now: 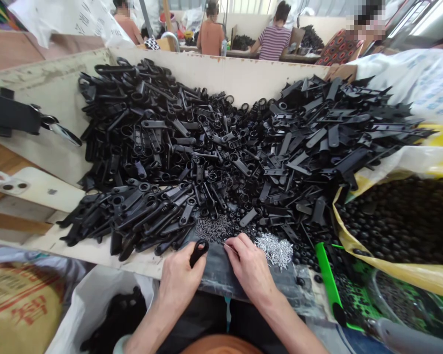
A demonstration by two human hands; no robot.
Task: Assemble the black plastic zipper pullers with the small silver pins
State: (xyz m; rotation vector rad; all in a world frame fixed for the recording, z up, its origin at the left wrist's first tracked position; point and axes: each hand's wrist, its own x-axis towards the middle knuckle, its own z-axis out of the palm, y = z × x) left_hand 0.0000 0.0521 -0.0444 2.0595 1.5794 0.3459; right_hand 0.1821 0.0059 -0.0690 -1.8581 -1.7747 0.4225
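Observation:
My left hand [180, 275] is closed around a black plastic part [198, 251] with a ring-shaped end; the fingers hide much of the part. Just to the right, my right hand [249, 265] is in a pinch, with a thin metal pin [230, 247] showing at the fingertips. Both hands are over a dark mat [217, 275] at the front edge of the bench. A heap of silvery pins [275, 250] lies beside my right hand. Small dark screws [212, 228] are piled just beyond both hands.
A large heap of black ring-ended parts [162, 118] fills the left of the bin, with flat black pieces [328, 128] at right. Stacked black handles [133, 216] lie front left. A yellow-edged bag [398, 221] of black balls and a green basket [327, 275] stand right. People sit beyond.

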